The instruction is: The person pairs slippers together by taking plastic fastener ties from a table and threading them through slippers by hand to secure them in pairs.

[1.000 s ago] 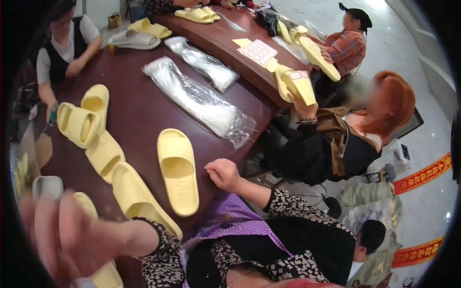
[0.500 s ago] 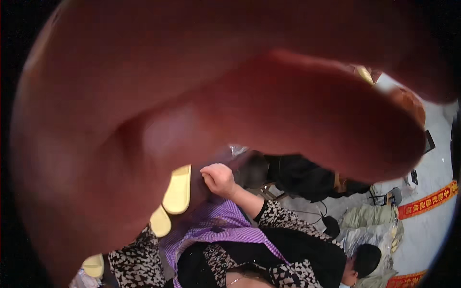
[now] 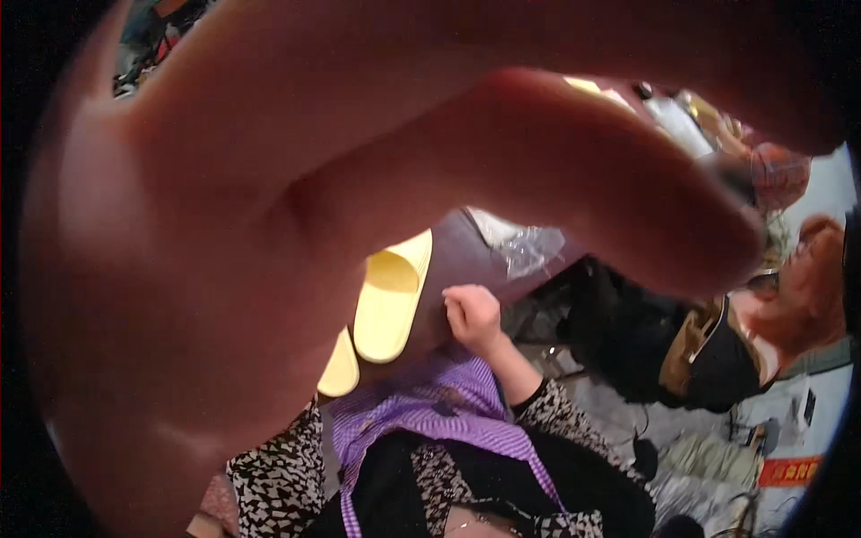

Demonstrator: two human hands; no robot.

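Observation:
My left hand (image 3: 206,224) is very close to the camera, dark and blurred, and covers most of the head view. Its fingers are stretched toward the right with a gap between them; nothing is seen in them. Beyond it, a yellow slipper (image 3: 391,309) lies on a dark table (image 3: 453,247), its front end partly hidden by that hand. A second yellow slipper (image 3: 339,368) shows only one end, left of the first. My right hand (image 3: 473,318) is closed in a loose fist at the table's near edge, right of the slippers and apart from them, with nothing visible in it.
Clear plastic wrapping (image 3: 529,251) lies on the table's right part. At the right sits another person in dark clothes (image 3: 619,332). Bundled greenish sacks (image 3: 713,466) and a red banner (image 3: 789,472) are at the lower right. My purple checked apron (image 3: 430,403) is below the table edge.
The view has shifted, so the slippers and my right hand appear farther right, and more of the table and the other person shows. My left hand still covers the camera; my right stays closed.

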